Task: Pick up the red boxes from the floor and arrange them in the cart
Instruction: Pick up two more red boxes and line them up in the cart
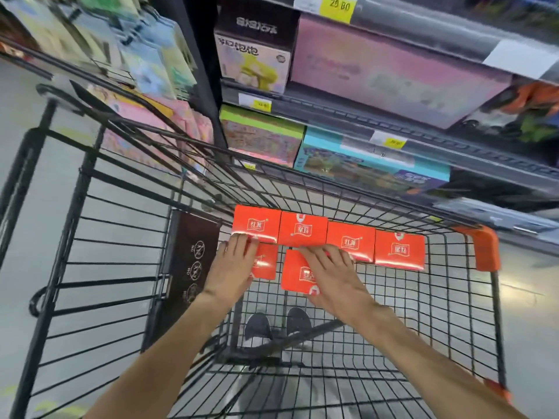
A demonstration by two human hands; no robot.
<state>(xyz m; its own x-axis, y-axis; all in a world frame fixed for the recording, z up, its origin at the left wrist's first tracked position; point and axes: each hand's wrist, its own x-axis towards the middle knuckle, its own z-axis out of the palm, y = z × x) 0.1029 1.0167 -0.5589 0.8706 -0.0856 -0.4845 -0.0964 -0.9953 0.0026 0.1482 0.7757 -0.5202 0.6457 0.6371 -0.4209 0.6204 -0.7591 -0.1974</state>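
Several red boxes lie flat on the wire floor of a black shopping cart (438, 297). A row of them (351, 240) runs along the cart's far wall, side by side. In front of that row, my left hand (233, 261) rests on a red box (266, 264) at the left end, fingers wrapped over its left edge. My right hand (329, 270) grips another red box (298, 275) beside it, fingers over the top and thumb under the near edge. Both boxes sit a little apart from each other.
Store shelves with toy boxes (260, 137) and yellow price tags stand just beyond the cart. An orange corner bumper (484, 246) marks the cart's right far corner. The folded child seat panel (190, 261) is at the left. My shoes (278, 325) show through the mesh.
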